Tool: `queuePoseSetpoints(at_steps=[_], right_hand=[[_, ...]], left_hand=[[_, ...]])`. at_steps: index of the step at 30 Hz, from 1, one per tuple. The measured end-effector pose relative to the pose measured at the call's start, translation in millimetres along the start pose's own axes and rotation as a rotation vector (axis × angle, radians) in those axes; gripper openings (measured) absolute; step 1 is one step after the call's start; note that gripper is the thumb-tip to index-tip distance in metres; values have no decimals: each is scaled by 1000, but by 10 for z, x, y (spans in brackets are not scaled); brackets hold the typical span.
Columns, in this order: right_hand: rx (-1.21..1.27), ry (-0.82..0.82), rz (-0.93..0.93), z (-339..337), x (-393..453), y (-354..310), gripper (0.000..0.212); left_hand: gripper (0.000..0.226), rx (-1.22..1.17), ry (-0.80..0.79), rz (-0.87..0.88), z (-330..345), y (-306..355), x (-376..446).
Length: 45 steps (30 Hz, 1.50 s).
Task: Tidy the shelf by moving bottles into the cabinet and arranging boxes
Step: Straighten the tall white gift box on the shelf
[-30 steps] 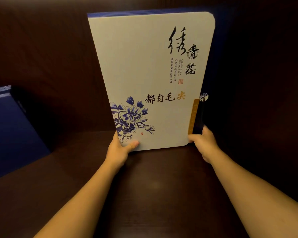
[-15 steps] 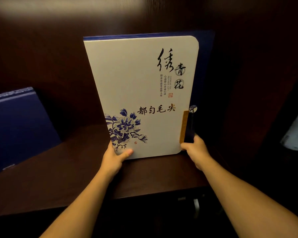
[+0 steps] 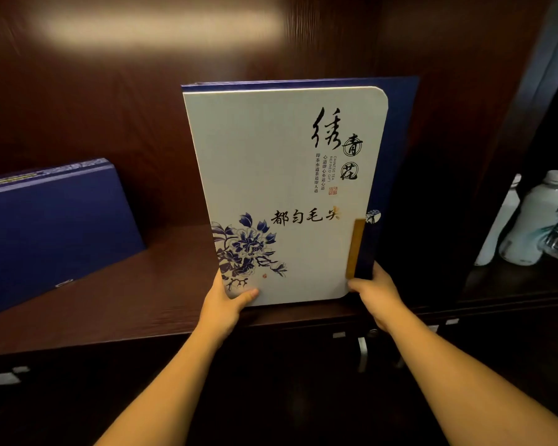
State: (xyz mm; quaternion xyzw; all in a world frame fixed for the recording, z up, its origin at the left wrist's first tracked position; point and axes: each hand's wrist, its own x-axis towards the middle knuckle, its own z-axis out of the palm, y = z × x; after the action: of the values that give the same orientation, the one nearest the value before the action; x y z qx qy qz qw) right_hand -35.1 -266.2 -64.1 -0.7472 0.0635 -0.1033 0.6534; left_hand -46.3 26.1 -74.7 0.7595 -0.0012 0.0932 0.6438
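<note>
With the box-arranging step apparently under way, the left hand point(image 3: 227, 305) and right hand point(image 3: 372, 289) pinch the bottom corners of the upright white tea box point(image 3: 287, 194) at the shelf point(image 3: 136, 304) front edge, likely needing a push back beside the blue box point(image 3: 52, 226).

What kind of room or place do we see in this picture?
Probably an office or reception room, though that is a guess. A dark wooden shelf holds a tea gift box standing upright and a blue box, with water bottles in the next compartment.
</note>
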Motion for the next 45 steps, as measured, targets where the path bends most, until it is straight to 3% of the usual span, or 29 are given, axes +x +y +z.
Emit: queuePoseSetpoints(at_steps=[18, 22, 26, 29, 33, 38, 42, 45], right_hand=[[-65, -36, -49, -20, 28, 135, 55], [-72, -28, -29, -46, 22, 91, 62], [31, 216, -48, -31, -287, 20, 75], [45, 239, -50, -13, -688, 28, 70], [31, -49, 12, 498, -1197, -47, 63], [-21, -298, -68, 1810, -1707, -254, 52], [33, -398, -94, 2927, -1657, -569, 46], [32, -444, -74, 3734, -1406, -824, 42]], left_hand=[[65, 45, 60, -3, 25, -91, -5], [83, 15, -7, -8, -4, -47, -45], [110, -72, -43, -69, -302, -33, -169], [101, -47, 88, -61, -788, 0, -245], [91, 174, 286, 50, -1807, 263, -280], [87, 305, 545, 90, -3145, 449, -208], [89, 407, 858, 74, -3972, 306, -176], [76, 340, 994, 30, -4450, 176, -28]])
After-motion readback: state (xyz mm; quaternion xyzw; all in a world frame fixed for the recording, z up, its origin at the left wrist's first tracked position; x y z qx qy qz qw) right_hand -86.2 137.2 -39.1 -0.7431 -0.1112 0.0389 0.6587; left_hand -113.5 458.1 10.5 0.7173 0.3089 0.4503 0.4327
